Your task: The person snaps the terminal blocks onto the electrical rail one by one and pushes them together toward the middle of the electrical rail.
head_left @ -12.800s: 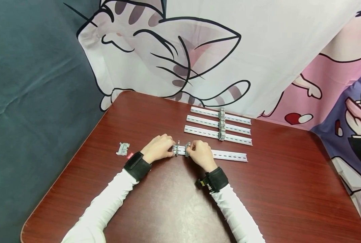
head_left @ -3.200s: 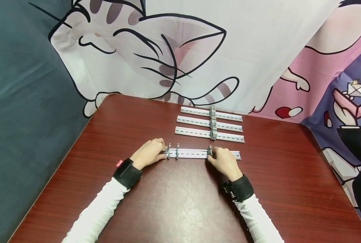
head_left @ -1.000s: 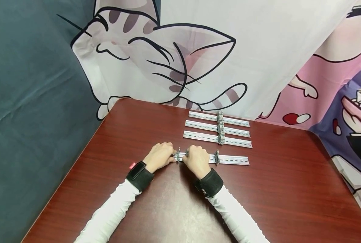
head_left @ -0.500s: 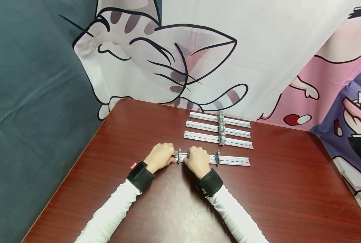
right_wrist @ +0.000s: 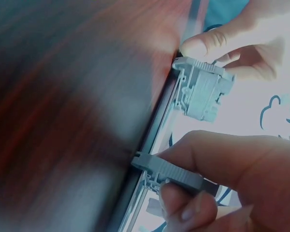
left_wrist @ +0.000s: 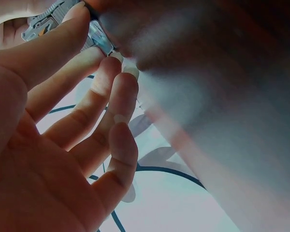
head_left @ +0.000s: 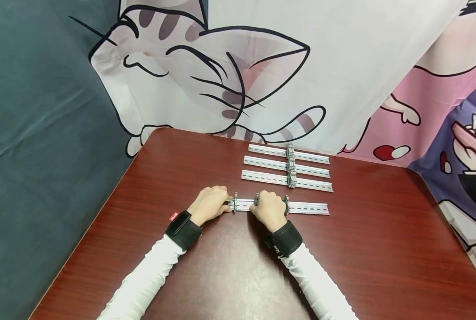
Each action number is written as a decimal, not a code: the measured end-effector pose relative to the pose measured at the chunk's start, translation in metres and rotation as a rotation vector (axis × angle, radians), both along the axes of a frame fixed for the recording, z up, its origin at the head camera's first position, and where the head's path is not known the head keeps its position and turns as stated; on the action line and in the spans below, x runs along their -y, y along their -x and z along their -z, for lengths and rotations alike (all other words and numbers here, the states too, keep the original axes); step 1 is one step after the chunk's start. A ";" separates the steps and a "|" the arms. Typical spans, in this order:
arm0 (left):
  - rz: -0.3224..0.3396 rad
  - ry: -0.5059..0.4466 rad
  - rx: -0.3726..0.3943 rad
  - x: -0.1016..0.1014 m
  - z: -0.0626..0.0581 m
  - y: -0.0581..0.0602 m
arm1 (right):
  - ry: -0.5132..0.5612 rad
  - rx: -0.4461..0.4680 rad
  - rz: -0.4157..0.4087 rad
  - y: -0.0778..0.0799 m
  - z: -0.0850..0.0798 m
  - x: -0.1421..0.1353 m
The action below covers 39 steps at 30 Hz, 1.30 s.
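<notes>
A metal DIN rail lies across the table, carrying grey terminal blocks. My left hand pinches the rail's left end between thumb and forefinger; its other fingers stay extended in the left wrist view. Just right of those fingertips, one terminal block stands on the rail. My right hand pinches a second terminal block, seated on the rail, between thumb and fingers. A third terminal block stands just right of my right hand, partly hidden by it.
Behind, three more DIN rails lie parallel: a far one, a middle one and a near one. Each bears grey terminal blocks right of its middle. A printed cloth hangs along the brown table's back edge.
The loose block once on the table is gone from there. My right hand left the right block, took the second one and slid it rightward along the rail. My left hand stays at the rail's end.
</notes>
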<state>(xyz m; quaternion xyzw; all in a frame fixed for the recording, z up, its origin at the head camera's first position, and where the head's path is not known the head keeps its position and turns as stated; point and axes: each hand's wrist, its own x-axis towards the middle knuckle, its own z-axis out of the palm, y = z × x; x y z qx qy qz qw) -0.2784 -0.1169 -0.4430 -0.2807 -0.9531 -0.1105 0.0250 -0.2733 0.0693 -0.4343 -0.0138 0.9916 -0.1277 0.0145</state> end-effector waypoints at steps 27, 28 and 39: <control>-0.001 -0.022 0.047 0.001 0.002 0.002 | 0.052 -0.049 0.006 -0.002 -0.014 -0.024; 0.000 -0.022 0.045 0.001 0.002 0.002 | 0.051 -0.044 0.010 -0.002 -0.014 -0.024; -0.001 -0.023 0.052 0.001 0.003 0.003 | 0.014 -0.028 0.045 0.002 -0.016 -0.031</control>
